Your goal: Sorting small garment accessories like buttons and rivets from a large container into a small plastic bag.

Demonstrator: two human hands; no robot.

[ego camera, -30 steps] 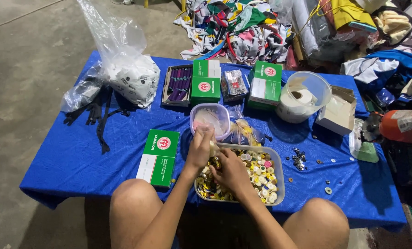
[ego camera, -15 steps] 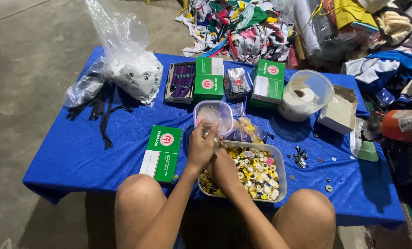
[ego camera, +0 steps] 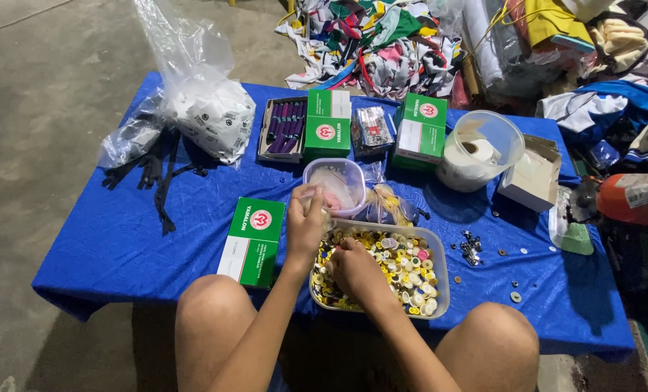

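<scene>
— Where are the two hands placed, and on what?

— The right hand (ego camera: 353, 267) is laid inside the shallow rectangular clear plastic tray (ego camera: 440, 289), on the heap of small round buttons, mostly yellow and white (ego camera: 404, 263). Its fingers are curled down into the pile; whether one button is pinched cannot be told. The left hand (ego camera: 306, 221) is raised at the tray's far left corner, fingers drawn together around something small and pale that is too small to be made out.

— Which way does the tray lie from the hands?

— It is set at the near edge of the blue-covered bench (ego camera: 84, 247), between the knees, its long axis running left to right. The bulk of the buttons is spread to the right of the right hand, so that hand is the nearer one. The small round clear plastic tub with pinkish contents (ego camera: 335, 185) is found just beyond the left hand, towards the far side, close to the tray's far left corner.

— What else is seen around them?

— A flat green and white cardboard box (ego camera: 253, 239) is laid just left of the left hand, and small dark metal bits (ego camera: 470, 247) are scattered right of the tray
</scene>
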